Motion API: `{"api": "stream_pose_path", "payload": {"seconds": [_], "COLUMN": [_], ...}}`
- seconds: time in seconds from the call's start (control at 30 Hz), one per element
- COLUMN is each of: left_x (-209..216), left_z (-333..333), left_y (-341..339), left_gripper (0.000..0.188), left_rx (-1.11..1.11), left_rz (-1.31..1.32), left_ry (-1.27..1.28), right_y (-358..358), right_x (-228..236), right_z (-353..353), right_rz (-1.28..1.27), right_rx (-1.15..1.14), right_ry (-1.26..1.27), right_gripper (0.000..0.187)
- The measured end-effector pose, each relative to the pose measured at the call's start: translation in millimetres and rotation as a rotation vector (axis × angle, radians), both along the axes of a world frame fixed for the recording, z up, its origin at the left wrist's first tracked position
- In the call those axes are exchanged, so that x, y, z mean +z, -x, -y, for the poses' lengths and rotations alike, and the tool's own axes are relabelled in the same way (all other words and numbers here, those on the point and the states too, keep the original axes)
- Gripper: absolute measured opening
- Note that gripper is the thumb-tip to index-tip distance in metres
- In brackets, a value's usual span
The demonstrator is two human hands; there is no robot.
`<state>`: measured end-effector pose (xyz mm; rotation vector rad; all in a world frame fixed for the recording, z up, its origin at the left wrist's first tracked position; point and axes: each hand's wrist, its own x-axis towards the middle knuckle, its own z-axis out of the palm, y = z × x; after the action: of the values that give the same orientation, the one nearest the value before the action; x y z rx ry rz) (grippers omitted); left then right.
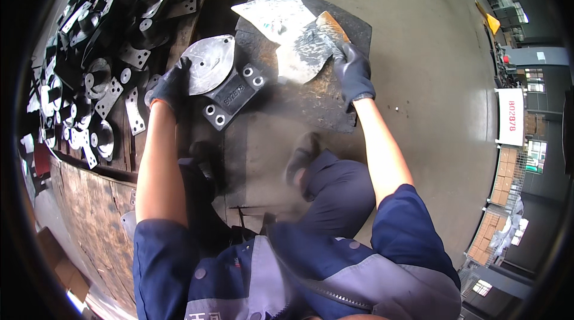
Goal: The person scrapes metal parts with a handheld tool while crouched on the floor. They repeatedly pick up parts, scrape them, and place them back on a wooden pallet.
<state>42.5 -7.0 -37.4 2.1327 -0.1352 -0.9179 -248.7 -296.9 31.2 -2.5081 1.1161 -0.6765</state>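
Observation:
My left hand (171, 86), in a dark glove with an orange cuff edge, grips the left rim of a metal bracket part (210, 68). This part has a rounded silvery plate facing up and a black base with bolt holes at its corners, tilted above the floor. My right hand (354, 75), also in a dark glove, is closed on the edge of a crumpled white sheet (304, 57) smeared with grey; whether it is cloth or paper I cannot tell. Another pale piece (272, 16) adjoins it, over a dark worn board (341, 105).
On the left, a wooden pallet or crate (95, 218) bears a heap of similar black and silver metal parts (98, 81). My shoes (304, 155) stand on the floor below. Far right are stacked boxes (507, 170) and a white sign (510, 117).

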Motion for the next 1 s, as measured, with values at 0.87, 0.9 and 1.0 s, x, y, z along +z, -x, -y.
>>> {"api": "stream_pose_path", "payload": {"seconds": [0.87,0.9,1.0], "left_x": [30.7,41.1,94.6], "left_z": [6.1,10.4,21.4], "left_y": [15.8,22.3,50.6], "left_gripper": [0.06,0.059,0.055], "left_rx": [0.03,0.065,0.24], "left_rz": [0.021,-0.017,-0.129], "left_ry": [0.008,0.05,0.172], "right_y": [-18.1,-14.7,-12.9], "right_x": [-4.3,-3.8,0.5], "right_z": [14.8,16.0,19.0], "right_rz": [-0.077,-0.085,-0.118], "right_rx": [0.322,0.304,0.302], "right_ry": [-0.32,-0.374,-0.498], "right_gripper": [0.034,0.036,0.032]}}
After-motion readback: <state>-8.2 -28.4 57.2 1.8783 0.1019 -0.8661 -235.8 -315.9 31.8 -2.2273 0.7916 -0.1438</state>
